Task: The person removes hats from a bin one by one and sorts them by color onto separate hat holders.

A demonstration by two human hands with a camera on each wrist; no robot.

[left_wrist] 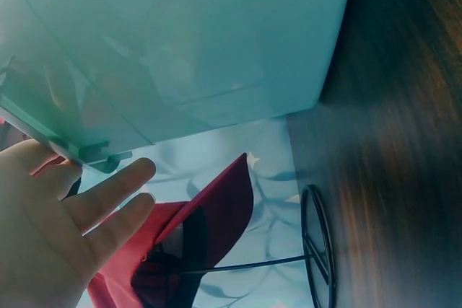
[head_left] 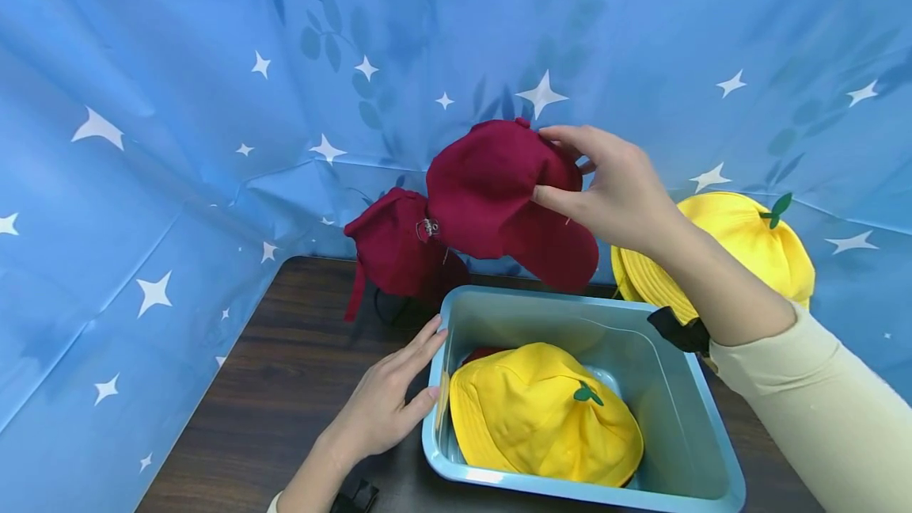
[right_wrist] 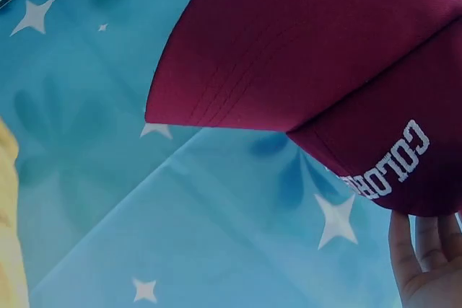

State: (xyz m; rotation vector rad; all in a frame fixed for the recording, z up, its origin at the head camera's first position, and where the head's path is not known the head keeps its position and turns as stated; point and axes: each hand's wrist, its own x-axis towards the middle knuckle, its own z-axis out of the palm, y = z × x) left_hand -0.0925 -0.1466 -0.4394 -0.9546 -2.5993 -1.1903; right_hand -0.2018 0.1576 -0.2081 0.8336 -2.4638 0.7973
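Observation:
My right hand (head_left: 620,184) holds a dark red baseball cap (head_left: 492,180) by its crown, thumb on one side and fingers on the other. White embroidered letters show on this cap (right_wrist: 382,171) in the right wrist view. My left hand (head_left: 388,394) touches the left wall of a light blue plastic bin (head_left: 677,398), its fingers fairly straight. Inside the bin lies a yellow bucket hat (head_left: 541,418) with a green sprout, and a bit of dark red cloth (head_left: 483,354) peeks out behind it. Another dark red cap (head_left: 399,248) hangs behind the bin, partly covered by the held one.
A black wire stand (left_wrist: 317,243) stands on the dark wooden table (head_left: 264,370) beneath the hanging cap. At the back right is a second yellow hat (head_left: 748,244) with a sprout, partly behind my right forearm. A blue star-patterned cloth (head_left: 178,180) hangs behind everything.

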